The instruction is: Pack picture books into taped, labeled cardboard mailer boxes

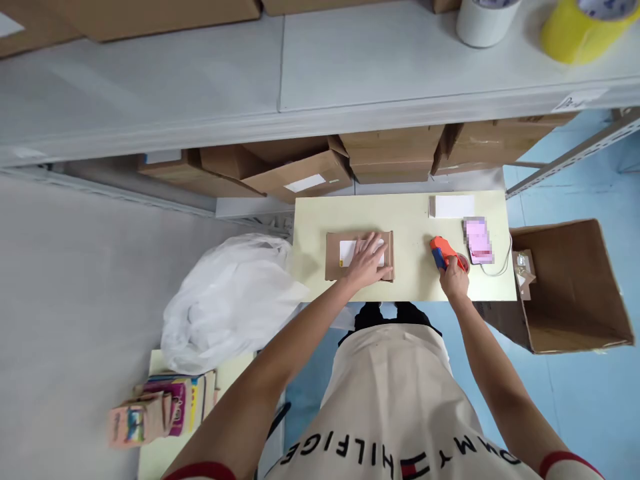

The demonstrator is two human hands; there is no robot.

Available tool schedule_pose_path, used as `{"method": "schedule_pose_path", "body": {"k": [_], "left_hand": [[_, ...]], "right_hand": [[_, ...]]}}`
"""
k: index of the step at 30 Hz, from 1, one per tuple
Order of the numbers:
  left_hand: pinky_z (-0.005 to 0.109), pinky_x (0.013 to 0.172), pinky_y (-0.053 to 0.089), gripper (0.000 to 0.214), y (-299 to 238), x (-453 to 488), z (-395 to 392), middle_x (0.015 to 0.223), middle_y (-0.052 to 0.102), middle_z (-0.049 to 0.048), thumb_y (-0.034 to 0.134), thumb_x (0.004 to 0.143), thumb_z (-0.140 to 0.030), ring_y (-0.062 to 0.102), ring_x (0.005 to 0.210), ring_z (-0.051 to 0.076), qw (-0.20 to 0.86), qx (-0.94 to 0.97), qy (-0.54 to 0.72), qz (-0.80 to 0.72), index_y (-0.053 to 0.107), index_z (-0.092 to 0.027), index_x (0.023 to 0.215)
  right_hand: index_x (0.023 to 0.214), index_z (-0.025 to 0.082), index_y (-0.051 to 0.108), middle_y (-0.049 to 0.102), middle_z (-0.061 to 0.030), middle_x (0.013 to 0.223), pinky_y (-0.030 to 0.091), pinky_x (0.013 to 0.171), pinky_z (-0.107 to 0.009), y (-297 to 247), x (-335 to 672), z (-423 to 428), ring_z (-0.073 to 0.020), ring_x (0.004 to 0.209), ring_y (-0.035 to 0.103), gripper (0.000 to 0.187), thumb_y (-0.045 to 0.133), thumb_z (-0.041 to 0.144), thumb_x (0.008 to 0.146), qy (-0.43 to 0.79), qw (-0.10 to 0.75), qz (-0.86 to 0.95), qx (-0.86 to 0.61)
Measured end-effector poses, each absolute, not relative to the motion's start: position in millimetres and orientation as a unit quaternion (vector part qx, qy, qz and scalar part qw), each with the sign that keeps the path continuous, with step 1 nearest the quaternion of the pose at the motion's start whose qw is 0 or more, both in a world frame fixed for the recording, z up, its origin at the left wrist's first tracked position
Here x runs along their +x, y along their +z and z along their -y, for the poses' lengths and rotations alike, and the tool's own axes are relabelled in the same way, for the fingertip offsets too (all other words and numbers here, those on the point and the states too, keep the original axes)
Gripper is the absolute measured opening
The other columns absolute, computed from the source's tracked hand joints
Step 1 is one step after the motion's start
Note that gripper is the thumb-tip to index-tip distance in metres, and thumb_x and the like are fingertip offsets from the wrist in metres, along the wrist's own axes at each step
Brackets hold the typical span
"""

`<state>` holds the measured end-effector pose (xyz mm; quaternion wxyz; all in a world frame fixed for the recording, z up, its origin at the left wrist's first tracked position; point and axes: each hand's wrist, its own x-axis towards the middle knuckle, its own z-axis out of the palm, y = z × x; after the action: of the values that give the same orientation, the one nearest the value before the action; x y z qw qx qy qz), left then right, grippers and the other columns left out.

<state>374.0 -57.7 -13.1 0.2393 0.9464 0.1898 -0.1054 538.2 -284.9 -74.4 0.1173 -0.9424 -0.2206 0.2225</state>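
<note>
A small brown cardboard parcel [334, 259] with a white label lies on the pale yellow table [410, 227]. My left hand [367, 259] rests flat on top of it, fingers spread over the label. To the right, my right hand [454, 279] is closed round the handle of a red and blue tape dispenser [443, 251] that sits on the table. The parcel and the dispenser are apart, with bare table between them.
A white card or box [453, 206] and a pink phone [479, 240] with a cable lie at the table's right end. An open cardboard box [575, 287] stands on the floor right. A white plastic bag [235, 300] lies left. Tape rolls [583, 27] sit on the shelf above.
</note>
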Motion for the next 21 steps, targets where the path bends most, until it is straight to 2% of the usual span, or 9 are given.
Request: {"method": "schedule_pose_path", "body": {"k": [4, 7, 9, 12, 15, 17, 21], "left_hand": [[0.049, 0.120, 0.025, 0.061, -7.4, 412.3, 57.8, 0.158, 0.033, 0.0157, 0.056, 0.091, -0.040, 0.029, 0.147, 0.029, 0.353, 0.908, -0.076, -0.212, 0.040, -0.017, 0.146], [0.042, 0.111, 0.040, 0.068, -2.5, 443.6, 54.4, 0.157, 0.035, 0.0168, 0.058, 0.091, -0.043, 0.045, 0.138, 0.027, 0.500, 0.814, -0.100, -0.277, 0.034, -0.019, 0.150], [0.039, 0.103, 0.047, 0.067, -0.5, 460.3, 50.9, 0.146, 0.049, 0.0181, 0.063, 0.088, -0.045, 0.057, 0.126, 0.026, 0.594, 0.728, -0.156, -0.306, 0.042, -0.017, 0.145], [0.036, 0.092, 0.052, 0.052, 0.2, 476.0, 45.3, 0.118, 0.070, 0.0143, 0.072, 0.081, -0.045, 0.067, 0.106, 0.023, 0.672, 0.630, -0.239, -0.307, 0.063, -0.014, 0.122], [0.033, 0.082, 0.053, 0.038, -1.7, 485.4, 41.0, 0.096, 0.075, 0.0100, 0.077, 0.077, -0.043, 0.069, 0.085, 0.017, 0.691, 0.592, -0.276, -0.310, 0.071, -0.013, 0.099], [0.030, 0.076, 0.053, 0.028, -4.1, 491.6, 39.7, 0.086, 0.075, 0.0083, 0.077, 0.077, -0.036, 0.068, 0.075, 0.014, 0.669, 0.610, -0.287, -0.312, 0.072, -0.012, 0.091], [0.026, 0.070, 0.052, 0.008, -8.9, 505.4, 41.4, 0.071, 0.073, 0.0046, 0.071, 0.074, -0.021, 0.067, 0.068, 0.014, 0.520, 0.754, -0.300, -0.266, 0.072, -0.013, 0.073]], "right_hand": [[0.118, 0.020, 0.050, 0.069, -0.0130, 0.104, 0.051, 0.074, -0.039, -69.8, 539.9, 289.0, -0.0265, 0.087, 0.066, 0.032, 0.048, 0.033, 0.089, 0.222, 0.341, 0.254, -0.877], [0.117, 0.022, 0.052, 0.069, -0.0103, 0.104, 0.052, 0.077, -0.039, -63.5, 535.2, 293.1, -0.0239, 0.090, 0.065, 0.038, 0.049, 0.049, 0.090, 0.297, 0.484, 0.256, -0.782], [0.115, 0.022, 0.053, 0.069, -0.0093, 0.103, 0.052, 0.079, -0.039, -60.8, 529.7, 294.5, -0.0231, 0.091, 0.064, 0.045, 0.050, 0.058, 0.089, 0.350, 0.535, 0.231, -0.734], [0.110, 0.023, 0.055, 0.067, -0.0087, 0.101, 0.051, 0.081, -0.040, -61.2, 520.7, 296.5, -0.0237, 0.092, 0.063, 0.054, 0.054, 0.069, 0.082, 0.398, 0.570, 0.171, -0.698], [0.106, 0.023, 0.054, 0.067, -0.0082, 0.099, 0.051, 0.080, -0.041, -65.1, 513.8, 300.4, -0.0239, 0.090, 0.062, 0.056, 0.060, 0.070, 0.077, 0.413, 0.608, 0.114, -0.668], [0.104, 0.023, 0.054, 0.067, -0.0070, 0.096, 0.050, 0.077, -0.039, -67.6, 510.5, 302.4, -0.0227, 0.087, 0.062, 0.052, 0.063, 0.066, 0.076, 0.413, 0.633, 0.088, -0.649], [0.097, 0.023, 0.054, 0.062, -0.0007, 0.079, 0.047, 0.062, -0.032, -71.5, 503.3, 294.7, -0.0179, 0.068, 0.057, 0.044, 0.062, 0.061, 0.076, 0.412, 0.645, 0.028, -0.643]]}}
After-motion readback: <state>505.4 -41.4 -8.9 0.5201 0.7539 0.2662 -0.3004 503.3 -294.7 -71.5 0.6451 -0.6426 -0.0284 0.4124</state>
